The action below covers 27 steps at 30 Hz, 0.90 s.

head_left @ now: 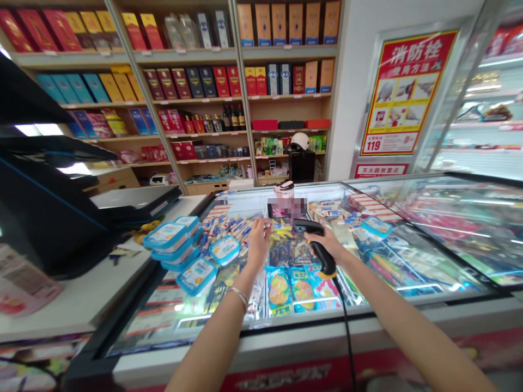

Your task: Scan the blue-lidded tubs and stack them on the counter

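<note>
My right hand [327,243] is wrapped round the grip of a black barcode scanner [322,258], its head pointing left and its cable hanging down over the freezer's front. My left hand [259,239], a bangle on its wrist, is raised just left of the scanner head with its fingers curled inward. Whatever lies between those fingertips, if anything, is too small to make out. Just beyond both hands stands a pink container [284,190] with a dark pattern on top; a blurred patch covers the area below it. Blue-rimmed tubs [198,275] sit to the left of my left hand, several of them stacked.
Under the hands is a glass-topped chest freezer [281,326] full of packaged ice cream. Another blue-rimmed tub [376,227] is at the right. A black checkout machine [44,201] stands on the left counter [110,283]. Shelves of boxes [192,83] line the back wall.
</note>
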{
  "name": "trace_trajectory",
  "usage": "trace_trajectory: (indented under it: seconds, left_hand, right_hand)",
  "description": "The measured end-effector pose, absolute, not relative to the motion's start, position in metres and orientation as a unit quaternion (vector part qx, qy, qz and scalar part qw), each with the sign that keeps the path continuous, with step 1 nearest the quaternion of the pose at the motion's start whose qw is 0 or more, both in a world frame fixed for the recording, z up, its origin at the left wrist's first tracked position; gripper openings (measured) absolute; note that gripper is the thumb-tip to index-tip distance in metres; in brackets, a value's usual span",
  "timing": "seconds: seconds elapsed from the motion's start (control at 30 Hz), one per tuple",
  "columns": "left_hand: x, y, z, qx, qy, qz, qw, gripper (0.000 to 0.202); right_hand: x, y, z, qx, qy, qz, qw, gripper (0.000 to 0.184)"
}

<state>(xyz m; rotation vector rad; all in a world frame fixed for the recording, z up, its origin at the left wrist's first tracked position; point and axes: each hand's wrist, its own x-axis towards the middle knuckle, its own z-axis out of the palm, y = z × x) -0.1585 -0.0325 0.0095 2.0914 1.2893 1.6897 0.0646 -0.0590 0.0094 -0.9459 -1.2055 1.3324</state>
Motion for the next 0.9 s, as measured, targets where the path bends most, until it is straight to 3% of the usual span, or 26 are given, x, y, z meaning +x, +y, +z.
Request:
trace_trajectory:
  seconds: [0.9]
  left_hand:
    - [-0.1553,-0.0308,0.0074,0.733,0.413,0.54,0.029,0.017]
  right_hand:
    - [0.0631,-0.0618,0.0075,-0.401,-0.53,0.541,0.515,0.051]
